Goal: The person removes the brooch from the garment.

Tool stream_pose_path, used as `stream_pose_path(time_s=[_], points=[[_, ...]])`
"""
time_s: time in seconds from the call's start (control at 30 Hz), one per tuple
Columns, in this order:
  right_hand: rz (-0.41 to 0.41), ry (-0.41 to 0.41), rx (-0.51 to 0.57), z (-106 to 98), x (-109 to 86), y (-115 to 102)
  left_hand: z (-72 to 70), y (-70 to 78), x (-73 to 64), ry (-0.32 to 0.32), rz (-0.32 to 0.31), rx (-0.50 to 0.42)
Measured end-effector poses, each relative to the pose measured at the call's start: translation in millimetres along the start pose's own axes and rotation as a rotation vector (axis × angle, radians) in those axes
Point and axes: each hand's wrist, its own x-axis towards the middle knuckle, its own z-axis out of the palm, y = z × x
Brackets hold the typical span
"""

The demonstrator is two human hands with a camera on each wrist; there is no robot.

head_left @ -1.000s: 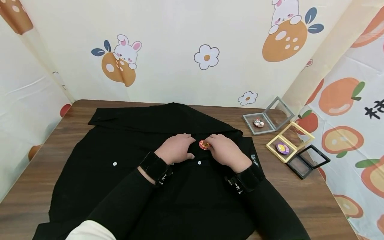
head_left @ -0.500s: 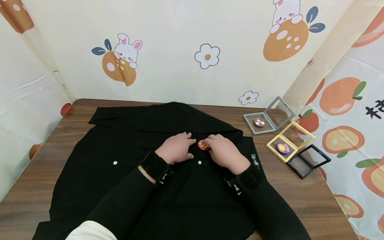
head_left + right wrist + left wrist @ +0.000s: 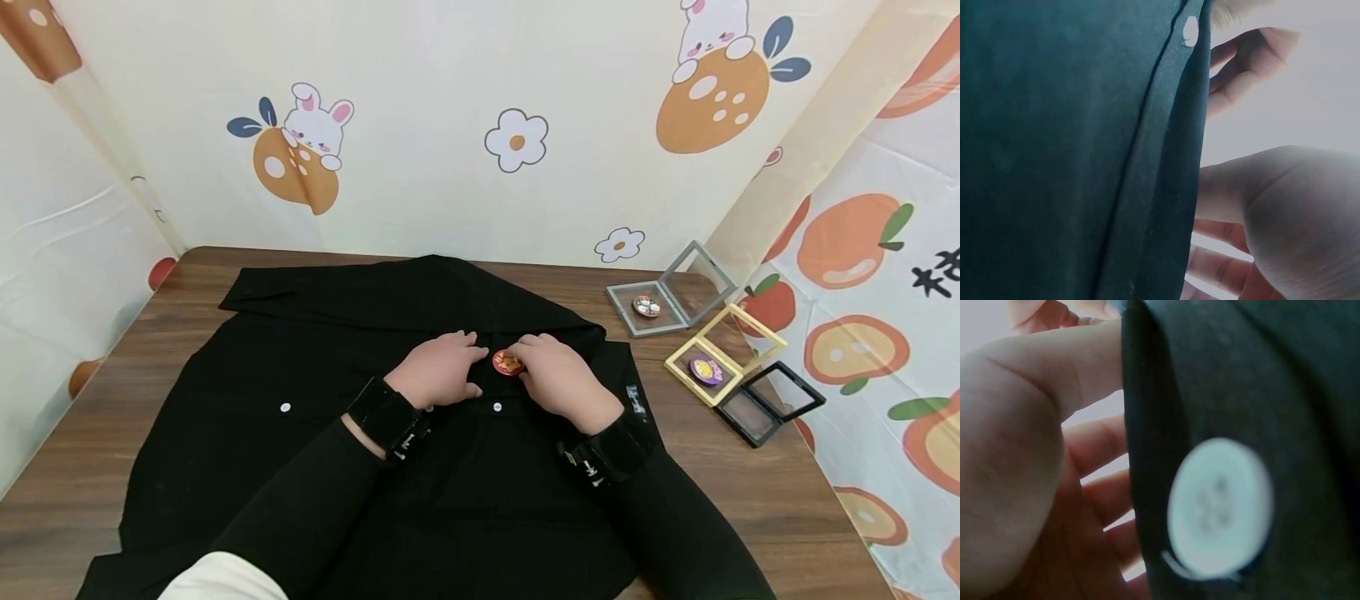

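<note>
A black shirt [image 3: 247, 433] with white buttons [image 3: 497, 407] is spread out in the head view. My right hand [image 3: 562, 379] holds a round red badge [image 3: 506, 363] by its right edge, over the shirt's upper middle. Its fingertips hide part of the badge. To the left of the badge, my left hand [image 3: 438, 368] rests on the shirt, fingers extended and thumb apart. Black cloth [image 3: 1241, 381] with a large white button [image 3: 1220, 508] covers the left fingertips in the left wrist view. In the right wrist view, the shirt's edge [image 3: 1172, 187] hides the right fingertips.
On the wooden table [image 3: 697, 467], three hinged display cases stand open at the right: a grey case [image 3: 615, 302] with a badge [image 3: 647, 306], a yellow case [image 3: 678, 367] with a purple badge [image 3: 706, 370], and a black case [image 3: 750, 421]. Printed cloth walls [image 3: 420, 183] enclose the table.
The red badge has slid slightly left with my right hand, and a bit more of its face shows. My left hand stays almost still.
</note>
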Motion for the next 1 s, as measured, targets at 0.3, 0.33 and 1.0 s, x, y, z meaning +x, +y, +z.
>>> stream_pose_path(time_s=[0.3,0.33,1.0], points=[[-0.022,0.023,-0.002,0.0,2.6,1.5,-1.5,-1.6,0.0,0.011,0.002,-0.001],[-0.022,0.025,0.002,-0.8,2.4,1.7,-1.5,-1.5,0.1,0.013,0.003,-0.002],[0.032,0.048,0.179,-3.9,0.6,4.9,-0.7,0.4,-1.2,-0.003,0.010,-0.013]])
